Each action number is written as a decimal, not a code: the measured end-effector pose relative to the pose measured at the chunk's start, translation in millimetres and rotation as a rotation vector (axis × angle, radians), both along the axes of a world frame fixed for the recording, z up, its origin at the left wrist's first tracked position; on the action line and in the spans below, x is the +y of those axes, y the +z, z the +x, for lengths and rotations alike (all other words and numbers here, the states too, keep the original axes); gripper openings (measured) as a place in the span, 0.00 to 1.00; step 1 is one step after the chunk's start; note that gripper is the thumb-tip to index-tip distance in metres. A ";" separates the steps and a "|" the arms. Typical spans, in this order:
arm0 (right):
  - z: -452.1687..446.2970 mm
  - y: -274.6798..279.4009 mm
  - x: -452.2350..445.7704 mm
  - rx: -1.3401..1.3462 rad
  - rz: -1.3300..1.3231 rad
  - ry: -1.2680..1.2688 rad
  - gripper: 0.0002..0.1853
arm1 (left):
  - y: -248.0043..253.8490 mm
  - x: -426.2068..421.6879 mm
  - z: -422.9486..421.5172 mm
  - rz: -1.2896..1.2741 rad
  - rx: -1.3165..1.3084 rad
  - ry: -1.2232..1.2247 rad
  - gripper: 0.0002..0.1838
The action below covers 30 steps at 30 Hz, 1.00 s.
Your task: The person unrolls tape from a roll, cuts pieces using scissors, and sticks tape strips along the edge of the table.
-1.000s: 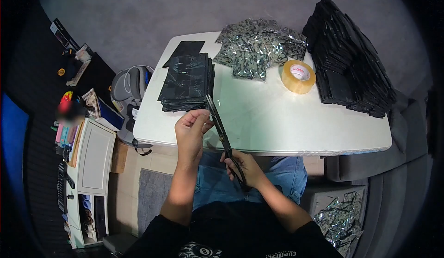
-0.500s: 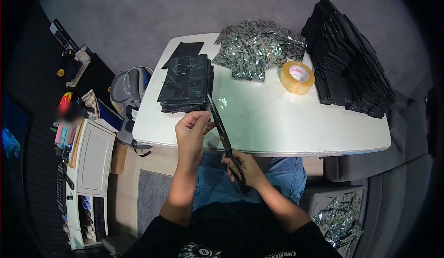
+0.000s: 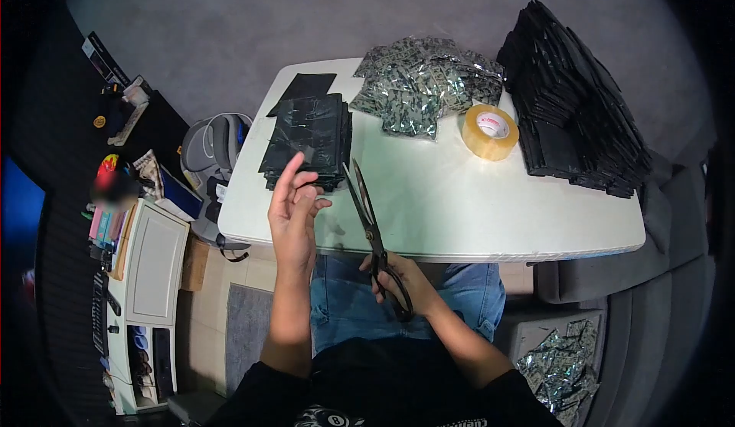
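Observation:
My right hand (image 3: pixel 400 280) is wrapped round the handles of black scissors (image 3: pixel 371 232), whose blades are slightly parted and point away from me over the table's near edge. My left hand (image 3: pixel 295 205) is raised with its fingers apart, and nothing shows between them. Its fingertips overlap the near part of a stack of flat black packets (image 3: pixel 310 132); whether they touch it I cannot tell. Behind that stack lies a separate black sheet (image 3: pixel 305 90). A roll of clear yellowish tape (image 3: pixel 490 133) rests right of the scissors, beside glossy camouflage-patterned packets (image 3: pixel 417 82).
A tall pile of black packets (image 3: pixel 563 105) takes up the right end of the white table (image 3: pixel 429 212). More shiny patterned packets (image 3: pixel 563 366) lie low at the right by a grey sofa (image 3: pixel 651 304). A white cabinet (image 3: pixel 157 262) and a grey chair (image 3: pixel 210 151) stand left.
My left hand has moved left, away from the scissors, and its pinched fingers have spread. The scissor blades have parted.

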State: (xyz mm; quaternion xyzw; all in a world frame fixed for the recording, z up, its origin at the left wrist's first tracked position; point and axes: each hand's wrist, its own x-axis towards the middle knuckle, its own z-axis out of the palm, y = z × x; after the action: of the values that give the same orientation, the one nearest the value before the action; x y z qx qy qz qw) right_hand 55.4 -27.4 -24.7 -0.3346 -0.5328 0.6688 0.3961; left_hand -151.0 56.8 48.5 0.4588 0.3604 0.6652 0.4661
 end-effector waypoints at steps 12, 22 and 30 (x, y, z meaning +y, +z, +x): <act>5.9 -9.9 -4.7 -0.030 0.055 0.019 0.15 | -8.5 34.0 3.6 -0.141 0.070 -0.337 0.46; 14.8 -9.0 -4.2 -0.110 0.048 0.079 0.17 | -4.8 53.8 4.6 -0.148 -0.017 -0.525 0.49; 18.3 -11.9 -0.7 -0.099 0.086 0.171 0.22 | 2.0 60.3 3.9 -0.007 0.084 -0.550 0.58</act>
State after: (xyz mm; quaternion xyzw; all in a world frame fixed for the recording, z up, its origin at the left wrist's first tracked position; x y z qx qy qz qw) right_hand 73.6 -28.1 -36.6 -0.3030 -0.6067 0.6592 0.3249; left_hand -147.1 117.1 50.6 0.5651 0.2436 0.4927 0.6152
